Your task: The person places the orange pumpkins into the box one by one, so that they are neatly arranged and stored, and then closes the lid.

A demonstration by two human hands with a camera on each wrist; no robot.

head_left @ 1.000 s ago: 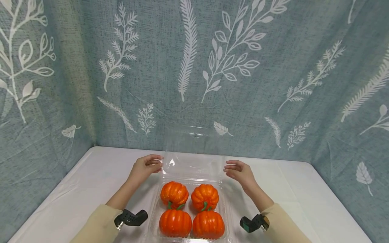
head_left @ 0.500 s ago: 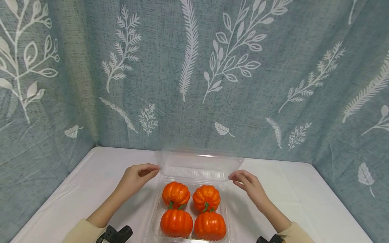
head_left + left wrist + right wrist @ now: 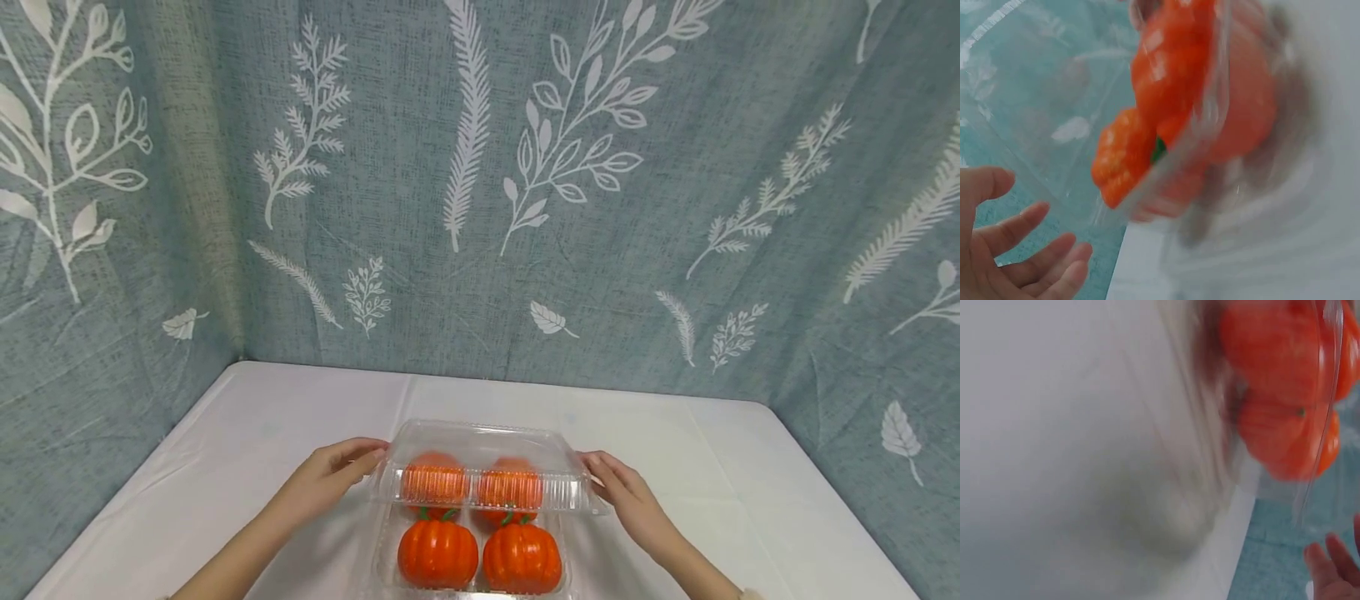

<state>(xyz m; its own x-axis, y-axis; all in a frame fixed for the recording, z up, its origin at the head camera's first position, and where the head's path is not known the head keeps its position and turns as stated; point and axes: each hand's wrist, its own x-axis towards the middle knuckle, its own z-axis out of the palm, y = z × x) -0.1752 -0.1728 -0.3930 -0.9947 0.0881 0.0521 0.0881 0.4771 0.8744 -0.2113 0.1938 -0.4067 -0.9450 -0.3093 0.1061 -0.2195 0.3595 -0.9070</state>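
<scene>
A clear plastic clamshell container [image 3: 567, 554] sits at the front of the table with orange pumpkins [image 3: 437, 554] in it, two in front and two behind. Its hinged lid [image 3: 480, 437] hangs tilted over the back pair, and the front pair shows uncovered. My left hand [image 3: 330, 475] is at the lid's left side, my right hand [image 3: 626, 496] at its right. In the left wrist view the fingers [image 3: 1035, 265] are spread and loosely bent beside the plastic. Straight fingertips [image 3: 1322, 559] show below the lid in the right wrist view; contact there is unclear.
A white cloth covers the table [image 3: 300, 400]. Blue-green curtains [image 3: 420, 208] with white leaf prints hang behind it and on both sides.
The lid stood upright behind the pumpkins; it has swung forward and down over the back pair. Both hands have come lower and nearer with it. The pumpkins stay in place.
</scene>
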